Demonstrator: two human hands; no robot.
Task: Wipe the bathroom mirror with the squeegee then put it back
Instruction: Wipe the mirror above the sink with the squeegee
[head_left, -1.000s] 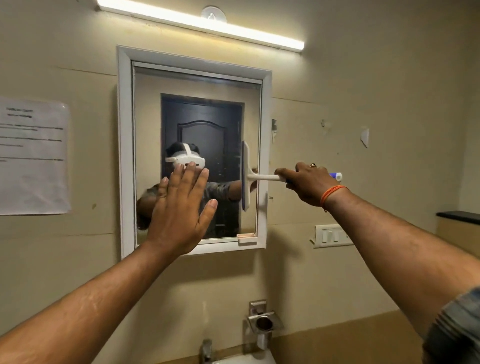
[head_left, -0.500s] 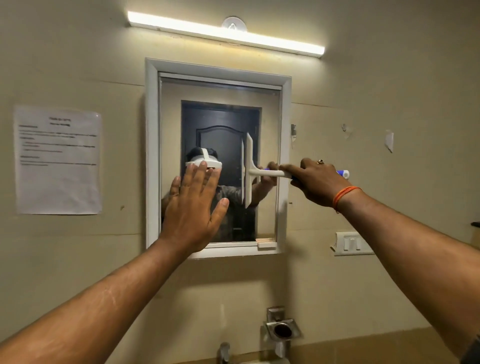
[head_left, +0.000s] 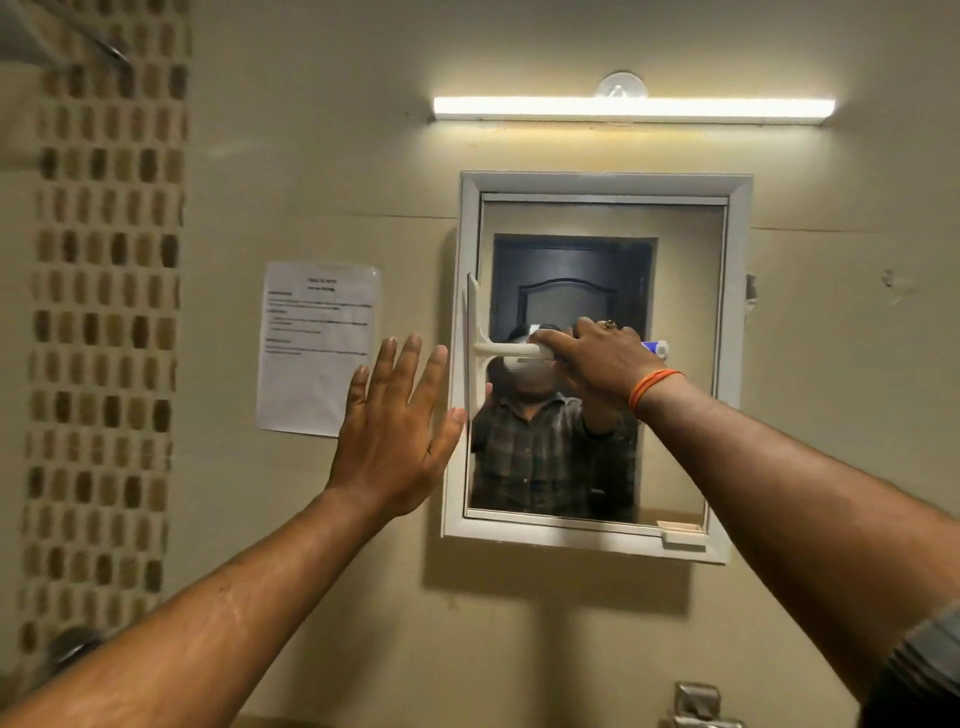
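The right hand (head_left: 597, 358) is wrapped around the white handle of the squeegee (head_left: 485, 349), fingers curled over the top of it, with a ring on one finger and an orange band at the wrist. The squeegee's blade stands upright against the left edge of the mirror (head_left: 685, 322), right beside the white frame, and its handle runs level to the right, ending in a blue tip past the knuckles. The left hand (head_left: 397, 431) is flat and spread, fingers straight and holding nothing, raised just left of the mirror frame in front of the wall. A printed paper sheet (head_left: 317, 348) hangs on the wall to its left. A lit tube light (head_left: 631, 110) sits above the mirror.
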